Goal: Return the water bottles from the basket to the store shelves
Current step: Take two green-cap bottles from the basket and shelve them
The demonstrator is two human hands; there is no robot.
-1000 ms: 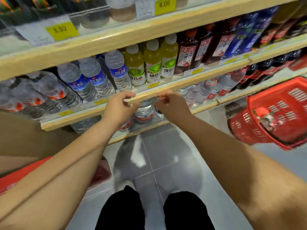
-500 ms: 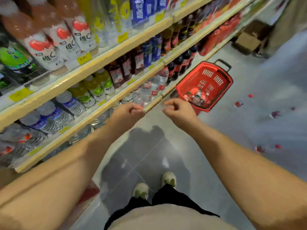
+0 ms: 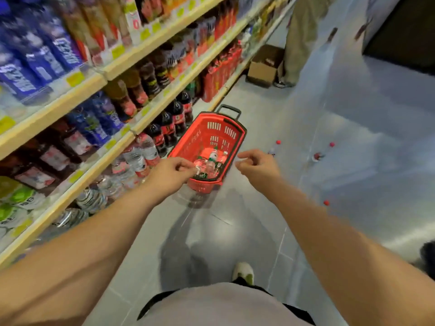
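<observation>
A red plastic basket [image 3: 229,135] stands on the grey floor beside the shelves, with several water bottles [image 3: 210,162] lying in its near end. My left hand [image 3: 170,173] hovers over the basket's near left corner, fingers loosely curled and holding nothing. My right hand [image 3: 257,165] hangs just right of the basket's near rim, fingers also loosely curled and empty. Clear water bottles [image 3: 138,156] with red labels stand on the bottom shelf [image 3: 77,187] to the left of the basket.
Shelves of dark, blue and red drink bottles [image 3: 169,123] run along the left. A cardboard box [image 3: 264,65] and a person's legs [image 3: 295,41] are far down the aisle. Small red caps [image 3: 326,203] lie scattered on the floor to the right.
Both hands have left the bottom shelf and swung right toward the basket. My view has turned from the shelves down the aisle, so the basket is now straight ahead.
</observation>
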